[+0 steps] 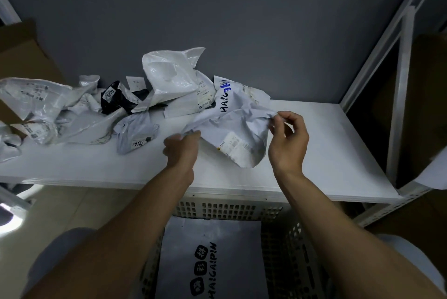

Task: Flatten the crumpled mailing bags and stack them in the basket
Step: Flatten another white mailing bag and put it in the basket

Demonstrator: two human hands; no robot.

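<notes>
Left hand (181,147) and right hand (287,139) pinch one crumpled bag (232,117) (basket (229,209) holds one).

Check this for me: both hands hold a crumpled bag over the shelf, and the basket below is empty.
Wrong on the basket: it is not empty. The head view shows a flat grey bag printed HAICAIPIN lying in it. The rest stands: the left hand and right hand hold a crumpled bag over the shelf.
</notes>
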